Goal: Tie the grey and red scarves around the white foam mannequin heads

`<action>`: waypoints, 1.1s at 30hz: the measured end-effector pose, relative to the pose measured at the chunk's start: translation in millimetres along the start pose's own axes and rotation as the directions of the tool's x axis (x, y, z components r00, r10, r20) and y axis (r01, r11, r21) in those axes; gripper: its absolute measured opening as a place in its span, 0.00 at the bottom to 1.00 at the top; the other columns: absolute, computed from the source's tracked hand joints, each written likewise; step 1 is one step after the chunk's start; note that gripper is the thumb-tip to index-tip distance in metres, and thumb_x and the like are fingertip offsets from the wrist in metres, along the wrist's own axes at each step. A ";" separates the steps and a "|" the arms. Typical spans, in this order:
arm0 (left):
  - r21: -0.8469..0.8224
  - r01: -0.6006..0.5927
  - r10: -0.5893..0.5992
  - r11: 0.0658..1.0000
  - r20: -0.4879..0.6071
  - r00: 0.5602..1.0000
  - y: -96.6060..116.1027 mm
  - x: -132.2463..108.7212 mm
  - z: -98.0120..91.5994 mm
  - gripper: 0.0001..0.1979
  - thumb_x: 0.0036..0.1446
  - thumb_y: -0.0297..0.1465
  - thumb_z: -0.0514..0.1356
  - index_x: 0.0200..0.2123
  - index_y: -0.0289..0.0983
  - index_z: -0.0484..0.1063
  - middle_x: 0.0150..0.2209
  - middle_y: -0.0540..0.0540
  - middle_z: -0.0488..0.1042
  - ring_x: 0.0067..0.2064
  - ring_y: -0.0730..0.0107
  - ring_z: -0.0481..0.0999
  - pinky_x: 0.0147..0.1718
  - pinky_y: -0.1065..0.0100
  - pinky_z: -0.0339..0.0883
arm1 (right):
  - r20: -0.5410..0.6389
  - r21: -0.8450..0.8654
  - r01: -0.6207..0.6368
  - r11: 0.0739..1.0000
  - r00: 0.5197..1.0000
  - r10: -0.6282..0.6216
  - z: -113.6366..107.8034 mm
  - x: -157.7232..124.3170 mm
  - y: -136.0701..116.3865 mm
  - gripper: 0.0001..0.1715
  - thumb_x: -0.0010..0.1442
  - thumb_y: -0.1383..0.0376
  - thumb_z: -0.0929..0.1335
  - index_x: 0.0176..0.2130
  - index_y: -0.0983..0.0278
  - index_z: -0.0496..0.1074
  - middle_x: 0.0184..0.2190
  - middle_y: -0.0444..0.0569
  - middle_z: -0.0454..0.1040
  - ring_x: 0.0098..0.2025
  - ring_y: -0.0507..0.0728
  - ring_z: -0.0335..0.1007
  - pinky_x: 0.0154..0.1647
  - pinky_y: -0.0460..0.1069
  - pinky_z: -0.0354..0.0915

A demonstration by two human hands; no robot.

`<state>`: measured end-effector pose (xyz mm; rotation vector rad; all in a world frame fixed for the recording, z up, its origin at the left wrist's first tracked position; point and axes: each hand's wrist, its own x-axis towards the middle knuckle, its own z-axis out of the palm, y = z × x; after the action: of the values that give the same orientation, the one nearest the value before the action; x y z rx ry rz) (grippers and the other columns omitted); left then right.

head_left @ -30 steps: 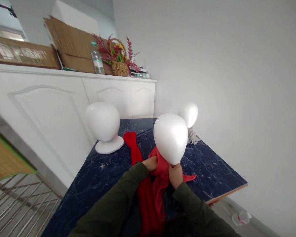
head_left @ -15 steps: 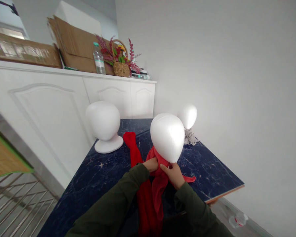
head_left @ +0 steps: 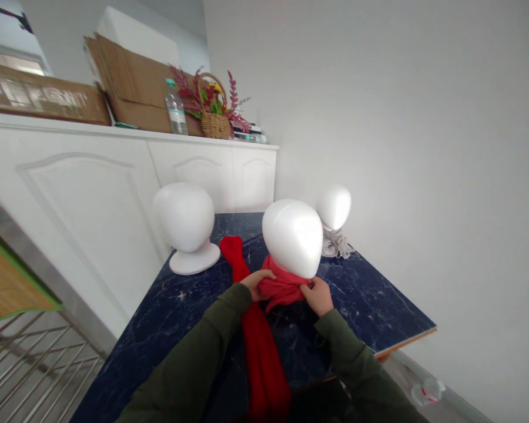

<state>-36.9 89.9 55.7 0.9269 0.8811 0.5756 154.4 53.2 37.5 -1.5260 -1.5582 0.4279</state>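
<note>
A white foam mannequin head (head_left: 293,236) stands in the middle of the dark blue marbled table (head_left: 379,308). A red scarf (head_left: 280,286) is wrapped round its neck, and one long end (head_left: 260,352) trails toward me over the table. My left hand (head_left: 254,283) grips the scarf at the left of the neck. My right hand (head_left: 319,295) pinches the scarf at the right of the neck. Both hands are closed on the cloth.
A second white head (head_left: 186,223) stands at the back left, a third (head_left: 334,207) at the back right with grey cloth (head_left: 335,245) at its base. A white cabinet (head_left: 114,176) carries cardboard, a water bottle (head_left: 175,108) and a flower basket (head_left: 214,114). A metal rack (head_left: 35,364) is at left.
Both hands pulled the scarf up and snug round the neck; the loose right end that hung down and lay on the table is now bunched at the neck. The head shifted slightly left.
</note>
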 end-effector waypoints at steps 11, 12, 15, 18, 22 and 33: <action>0.623 -0.105 0.307 0.775 -0.225 0.925 20.7 -21.1 -24.2 0.08 0.38 0.32 0.62 0.23 0.35 0.68 0.22 0.53 0.69 0.33 0.69 0.69 0.33 0.73 0.58 | 0.147 0.225 0.137 0.965 0.974 -0.172 14.3 14.7 13.4 0.18 0.49 0.67 0.59 0.39 0.64 0.71 0.37 0.47 0.73 0.39 0.56 0.66 0.42 0.49 0.62; 0.648 -0.133 0.339 0.750 -0.204 0.918 19.7 -20.8 -17.1 0.09 0.40 0.33 0.61 0.27 0.35 0.69 0.27 0.52 0.71 0.35 0.68 0.69 0.35 0.72 0.59 | 0.142 0.243 0.136 0.960 0.974 -0.174 11.7 12.5 13.8 0.18 0.49 0.67 0.59 0.40 0.64 0.70 0.38 0.47 0.73 0.40 0.56 0.66 0.42 0.49 0.62; 0.704 -0.257 0.458 0.662 -0.108 0.882 15.4 -12.8 13.3 0.14 0.46 0.37 0.58 0.35 0.35 0.68 0.37 0.47 0.73 0.40 0.65 0.69 0.40 0.70 0.60 | 0.092 0.293 0.141 0.946 0.980 -0.174 -10.3 6.4 18.9 0.18 0.51 0.66 0.59 0.41 0.65 0.68 0.40 0.48 0.72 0.41 0.56 0.66 0.44 0.49 0.61; 0.721 -0.358 0.563 0.593 -0.054 0.825 11.3 13.4 52.6 0.15 0.48 0.38 0.57 0.36 0.34 0.68 0.38 0.44 0.72 0.41 0.64 0.69 0.42 0.67 0.60 | -0.031 0.256 0.144 0.956 0.990 -0.141 -48.4 4.4 39.7 0.17 0.50 0.64 0.61 0.39 0.66 0.68 0.39 0.50 0.71 0.40 0.57 0.65 0.43 0.50 0.61; 0.610 -0.453 0.569 0.650 0.003 0.822 8.2 77.3 106.5 0.15 0.46 0.36 0.59 0.35 0.32 0.68 0.37 0.43 0.72 0.41 0.62 0.69 0.42 0.65 0.60 | -0.246 0.050 0.055 0.997 0.968 -0.041 -99.7 17.2 88.6 0.16 0.47 0.62 0.62 0.36 0.66 0.67 0.34 0.51 0.70 0.35 0.58 0.64 0.39 0.51 0.60; 0.600 -0.397 0.526 0.694 -0.047 0.849 -0.4 153.9 150.5 0.15 0.42 0.30 0.60 0.36 0.30 0.68 0.36 0.40 0.74 0.42 0.57 0.71 0.43 0.62 0.61 | -0.270 -0.130 -0.019 0.991 0.963 -0.017 -130.1 50.7 156.5 0.17 0.45 0.57 0.63 0.32 0.67 0.68 0.35 0.54 0.70 0.39 0.59 0.64 0.41 0.52 0.60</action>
<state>172.1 139.4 41.1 1.7016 1.0450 0.8858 359.3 86.0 6.8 -1.6105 -1.3919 0.1105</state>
